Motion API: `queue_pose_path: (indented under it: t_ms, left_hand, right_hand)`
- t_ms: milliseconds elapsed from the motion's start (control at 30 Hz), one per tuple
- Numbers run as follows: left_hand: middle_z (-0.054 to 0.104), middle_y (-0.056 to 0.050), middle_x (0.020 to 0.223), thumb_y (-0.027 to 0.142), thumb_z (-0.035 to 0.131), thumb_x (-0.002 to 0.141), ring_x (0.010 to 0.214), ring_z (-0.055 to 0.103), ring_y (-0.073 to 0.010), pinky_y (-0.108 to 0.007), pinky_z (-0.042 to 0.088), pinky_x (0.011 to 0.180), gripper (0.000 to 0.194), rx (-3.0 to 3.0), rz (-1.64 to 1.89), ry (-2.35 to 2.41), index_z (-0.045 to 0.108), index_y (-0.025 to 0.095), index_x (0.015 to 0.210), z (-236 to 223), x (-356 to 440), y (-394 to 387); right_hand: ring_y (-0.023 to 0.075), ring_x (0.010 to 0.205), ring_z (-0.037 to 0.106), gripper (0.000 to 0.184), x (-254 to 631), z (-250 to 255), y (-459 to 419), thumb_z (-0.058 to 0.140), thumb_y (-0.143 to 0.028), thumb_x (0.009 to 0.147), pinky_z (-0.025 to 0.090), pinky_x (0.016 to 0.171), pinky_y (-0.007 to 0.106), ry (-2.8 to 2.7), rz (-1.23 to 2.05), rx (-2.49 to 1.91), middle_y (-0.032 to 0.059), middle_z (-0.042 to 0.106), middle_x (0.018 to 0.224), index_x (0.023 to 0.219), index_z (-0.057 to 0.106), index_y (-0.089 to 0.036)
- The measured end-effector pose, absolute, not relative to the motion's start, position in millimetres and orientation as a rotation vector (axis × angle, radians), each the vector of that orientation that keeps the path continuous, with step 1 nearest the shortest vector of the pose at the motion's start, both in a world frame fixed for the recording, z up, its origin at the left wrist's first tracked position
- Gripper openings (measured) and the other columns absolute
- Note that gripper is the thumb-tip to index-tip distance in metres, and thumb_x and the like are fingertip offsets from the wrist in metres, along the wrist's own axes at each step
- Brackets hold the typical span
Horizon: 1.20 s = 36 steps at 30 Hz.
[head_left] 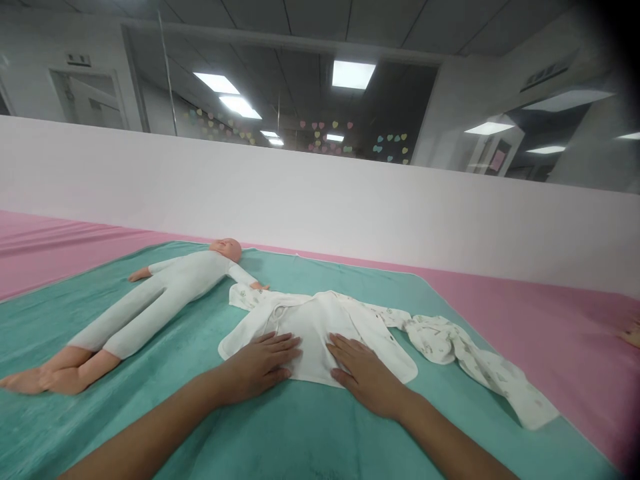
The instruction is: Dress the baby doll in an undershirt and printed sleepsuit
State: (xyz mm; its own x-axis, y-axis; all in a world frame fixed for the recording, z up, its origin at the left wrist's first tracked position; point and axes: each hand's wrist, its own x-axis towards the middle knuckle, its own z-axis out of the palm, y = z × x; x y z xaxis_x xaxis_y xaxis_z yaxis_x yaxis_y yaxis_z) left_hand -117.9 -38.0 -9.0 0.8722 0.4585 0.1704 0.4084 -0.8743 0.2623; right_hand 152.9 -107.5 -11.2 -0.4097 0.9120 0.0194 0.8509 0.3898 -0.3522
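A small white baby jacket (pixel 315 320) lies spread open on a green blanket (pixel 300 433), its patterned sleeves stretched to either side. My left hand (pixel 263 365) rests flat on the left part of its inner side, fingers stretched out. On the right part, my right hand (pixel 363 373) presses flat too, palm down. Neither hand grips the cloth. Just right of the jacket, a crumpled pair of patterned baby pants (pixel 465 347) trails toward the blanket's right edge, partly twisted.
A baby doll (pixel 185 280) in a white bodysuit lies on its back at the left, one hand close to the jacket's left sleeve. Pink cloth (pixel 555 333) surrounds the blanket. A low white wall (pixel 300 207) stands behind. At the far right edge, part of a person's bare skin (pixel 633 333) shows.
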Motion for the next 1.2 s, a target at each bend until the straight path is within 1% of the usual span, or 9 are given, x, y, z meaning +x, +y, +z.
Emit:
queue_pose_path:
  t_ms: [200,333,533,933,1200]
  left_hand:
    - [0.034,0.001,0.14,0.038,0.034,0.09,0.129,0.03,-0.0193,-0.042,0.022,0.109,0.043,2.818,0.353,0.667,0.034,0.033,0.133,-7.7,-119.4,-37.8]
    - [0.033,0.002,0.141,0.039,0.033,0.09,0.13,0.029,-0.0189,-0.042,0.022,0.109,0.043,2.836,0.32,0.684,0.033,0.034,0.133,-7.9,-119.4,-38.1]
    - [0.031,0.003,0.141,0.04,0.031,0.091,0.131,0.027,-0.0187,-0.043,0.021,0.109,0.044,2.846,0.282,0.699,0.031,0.034,0.134,-8.9,-119.5,-37.4]
    - [0.033,0.002,0.141,0.04,0.033,0.09,0.13,0.029,-0.0199,-0.042,0.021,0.109,0.044,2.83,0.313,0.688,0.034,0.033,0.133,-10.2,-120.4,-35.4]
    - [0.032,0.004,0.141,0.043,0.031,0.09,0.13,0.028,-0.0196,-0.04,0.021,0.109,0.044,2.828,0.281,0.703,0.034,0.034,0.133,-9.2,-120.6,-34.7]
  right_hand:
    - [0.0186,0.135,0.012,0.054,152.6,-8.9,-108.0,0.019,-0.053,0.09,0.01,0.111,0.041,-2.43,0.464,-1.569,-0.0037,0.014,0.147,0.139,0.018,-0.031]
    - [0.0189,0.135,0.013,0.054,152.5,-8.1,-108.6,0.019,-0.053,0.09,0.01,0.111,0.04,-2.419,0.461,-1.564,-0.0036,0.015,0.147,0.139,0.019,-0.031]
    - [0.0174,0.135,0.013,0.054,152.7,-8.8,-108.4,0.018,-0.053,0.09,0.011,0.111,0.039,-2.418,0.451,-1.568,-0.005,0.015,0.147,0.139,0.019,-0.031]
    - [0.0186,0.135,0.013,0.055,153.2,-9.9,-108.2,0.018,-0.054,0.089,0.01,0.111,0.039,-2.414,0.464,-1.582,-0.0056,0.015,0.147,0.139,0.019,-0.032]
    - [0.0196,0.134,0.014,0.056,153.4,-9.2,-107.6,0.018,-0.056,0.088,0.01,0.111,0.038,-2.407,0.473,-1.596,-0.0067,0.015,0.147,0.139,0.02,-0.031]
